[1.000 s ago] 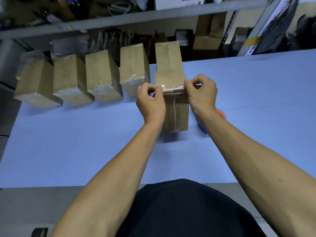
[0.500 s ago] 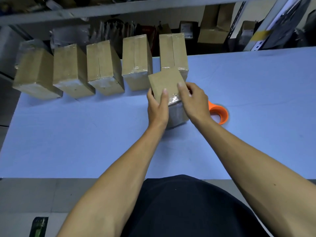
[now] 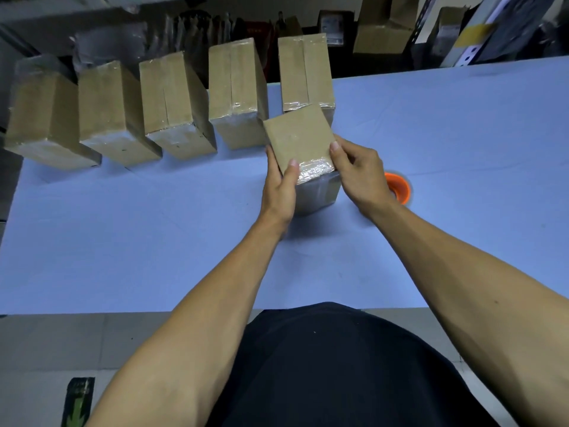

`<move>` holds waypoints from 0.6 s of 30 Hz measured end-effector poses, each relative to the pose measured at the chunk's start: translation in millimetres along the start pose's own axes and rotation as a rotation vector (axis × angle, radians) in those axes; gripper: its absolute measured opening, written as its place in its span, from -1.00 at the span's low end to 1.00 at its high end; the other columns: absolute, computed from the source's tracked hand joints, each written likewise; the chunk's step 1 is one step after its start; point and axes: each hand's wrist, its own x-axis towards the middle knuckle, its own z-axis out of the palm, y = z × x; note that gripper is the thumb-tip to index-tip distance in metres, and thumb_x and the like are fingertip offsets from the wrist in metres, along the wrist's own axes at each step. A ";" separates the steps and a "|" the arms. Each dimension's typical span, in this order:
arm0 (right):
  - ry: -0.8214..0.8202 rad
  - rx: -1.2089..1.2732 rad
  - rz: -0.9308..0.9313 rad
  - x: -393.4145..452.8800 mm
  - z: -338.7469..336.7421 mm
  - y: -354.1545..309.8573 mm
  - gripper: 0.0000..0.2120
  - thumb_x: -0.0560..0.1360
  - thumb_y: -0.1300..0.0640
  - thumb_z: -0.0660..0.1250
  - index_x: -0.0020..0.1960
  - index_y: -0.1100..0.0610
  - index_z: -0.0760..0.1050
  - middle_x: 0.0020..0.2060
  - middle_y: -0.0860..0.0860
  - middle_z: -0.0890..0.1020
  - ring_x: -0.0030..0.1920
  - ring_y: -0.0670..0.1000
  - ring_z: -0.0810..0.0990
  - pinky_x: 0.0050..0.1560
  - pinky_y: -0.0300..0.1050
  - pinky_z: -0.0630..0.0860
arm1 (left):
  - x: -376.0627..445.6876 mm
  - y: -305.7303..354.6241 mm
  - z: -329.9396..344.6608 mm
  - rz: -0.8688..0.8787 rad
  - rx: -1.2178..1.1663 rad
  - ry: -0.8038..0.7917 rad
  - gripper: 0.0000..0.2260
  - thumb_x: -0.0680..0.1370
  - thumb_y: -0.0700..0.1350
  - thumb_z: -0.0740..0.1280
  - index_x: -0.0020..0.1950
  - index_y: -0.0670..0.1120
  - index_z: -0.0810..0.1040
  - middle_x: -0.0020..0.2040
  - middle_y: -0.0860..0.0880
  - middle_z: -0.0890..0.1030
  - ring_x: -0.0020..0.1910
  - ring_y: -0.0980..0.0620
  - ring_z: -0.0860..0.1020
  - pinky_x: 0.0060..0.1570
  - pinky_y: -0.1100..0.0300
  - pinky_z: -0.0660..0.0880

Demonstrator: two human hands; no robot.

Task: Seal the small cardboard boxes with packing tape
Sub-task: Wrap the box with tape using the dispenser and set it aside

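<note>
Both the left hand (image 3: 278, 183) and right hand (image 3: 358, 174) clasp the small brown cardboard box (image 3: 303, 149); loose thumb pressure could leave the clear tape wrinkled, lifting later.

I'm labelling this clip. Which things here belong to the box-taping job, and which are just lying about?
Job:
- held box, gripped by left hand and right hand
- five taped boxes in a row
- orange tape roll
- blue table

Lying about:
- shelf clutter behind
- green item on the floor
</note>
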 end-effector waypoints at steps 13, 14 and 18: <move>-0.235 -0.014 -0.055 2.6 -16.0 -16.5 -0.55 0.46 0.00 0.48 0.32 -0.25 0.52 0.06 -0.21 0.68 0.15 -0.17 0.62 0.19 -0.02 0.58 | -15.3 67.7 -24.2 -0.226 0.027 -0.140 -0.56 0.62 0.31 0.11 0.29 0.10 0.57 0.07 0.12 0.71 0.03 0.16 0.66 0.16 0.12 0.50; -0.208 -0.036 -0.025 1.8 -14.9 -14.8 -0.63 0.46 -0.07 0.47 0.26 -0.24 0.56 0.01 -0.23 0.69 0.10 -0.17 0.64 0.17 -0.02 0.59 | -17.6 63.7 -24.0 -0.237 0.048 -0.182 -0.63 0.62 0.24 0.18 0.30 0.10 0.55 0.09 0.13 0.70 0.03 0.17 0.66 0.10 0.13 0.53; -0.143 -0.099 0.142 -8.6 0.9 6.8 -0.68 0.46 -0.29 0.36 0.13 -0.17 0.65 -0.12 -0.16 0.72 -0.07 -0.11 0.69 0.08 0.05 0.62 | -17.2 20.0 -17.1 -0.243 0.019 -0.177 -0.60 0.57 -0.05 0.41 0.39 0.02 0.42 0.20 0.04 0.66 0.12 0.04 0.66 -0.21 0.26 0.57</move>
